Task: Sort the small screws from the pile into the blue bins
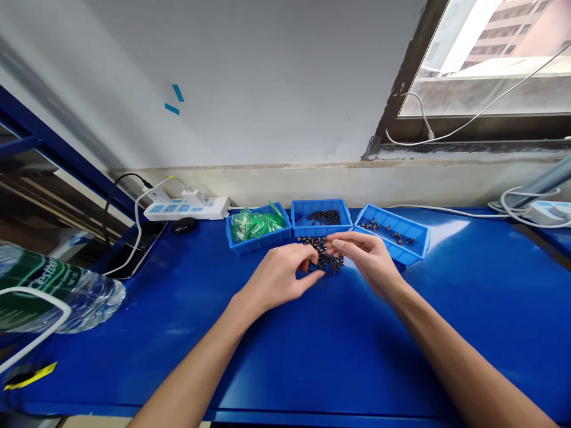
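Observation:
A loose pile of dark screws (332, 264) lies on the blue table, between my hands. My left hand (285, 270) is at the pile's left side, fingers curled and thumb stretched apart from them; nothing shows in its grip. Over the pile's right side is my right hand (363, 252), thumb pressed toward the fingertips. Whatever those fingertips pinch, if anything, is too small to make out. Behind the pile stands a blue bin (300, 228) with dark screws in it. Another blue bin (417, 252), at the right, holds several scattered screws.
A blue bin (241, 245) with green plastic bags (261, 224) stands at the left. Behind it are a white power strip (214, 208) and a black mouse (184, 225). A large water bottle (89, 297) lies at the far left, near a white cable (138, 220).

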The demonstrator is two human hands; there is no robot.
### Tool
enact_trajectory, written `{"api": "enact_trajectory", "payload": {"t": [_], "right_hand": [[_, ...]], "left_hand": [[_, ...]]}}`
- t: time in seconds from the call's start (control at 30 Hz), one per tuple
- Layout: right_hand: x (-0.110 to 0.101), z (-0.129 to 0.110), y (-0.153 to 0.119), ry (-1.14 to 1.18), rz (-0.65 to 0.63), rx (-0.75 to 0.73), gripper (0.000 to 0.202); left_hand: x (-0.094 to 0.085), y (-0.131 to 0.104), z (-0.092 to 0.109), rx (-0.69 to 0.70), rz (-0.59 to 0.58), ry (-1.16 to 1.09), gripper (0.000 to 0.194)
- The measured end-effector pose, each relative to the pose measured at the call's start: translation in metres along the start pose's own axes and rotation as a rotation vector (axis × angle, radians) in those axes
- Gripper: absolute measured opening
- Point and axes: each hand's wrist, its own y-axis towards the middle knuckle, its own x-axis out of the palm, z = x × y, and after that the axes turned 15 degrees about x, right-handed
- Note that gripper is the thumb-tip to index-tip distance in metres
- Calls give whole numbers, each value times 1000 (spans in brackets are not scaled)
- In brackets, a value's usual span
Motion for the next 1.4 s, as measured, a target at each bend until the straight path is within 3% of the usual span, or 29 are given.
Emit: {"api": "enact_trajectory", "payload": {"t": [0.17, 0.3, 0.5, 0.7, 0.87, 1.0, 1.1, 1.23, 1.33, 1.4], "right_hand": [[-8, 2, 2, 91, 33, -16, 46], [-8, 4, 3, 45, 23, 0, 41], [-2, 1, 3, -84, 24, -22, 31], [1, -4, -3, -216, -168, 20, 28], [3, -5, -6, -147, -278, 102, 26], [3, -4, -6, -73, -284, 145, 28], [4, -1, -4, -41, -210, 132, 30], [3, 1, -2, 111, -90, 47, 47], [2, 0, -1, 119, -90, 30, 63], [2, -1, -2, 90, -109, 43, 65]], "left_hand": [[10, 2, 12, 25, -276, 62, 15], [13, 3, 12, 17, -332, 78, 9], [1, 1, 0, 43, -254, -100, 13], [-16, 1, -7, 6, -38, -231, 8], [-17, 0, -10, 18, 62, -231, 8], [-14, -1, -11, 14, 88, -188, 7], [-15, -2, -11, -10, 10, -108, 7], [-16, -5, -13, -43, -220, 49, 11], [-13, -6, -17, -46, -302, 94, 2], [-10, -6, -18, -36, -310, 103, 7]]}}
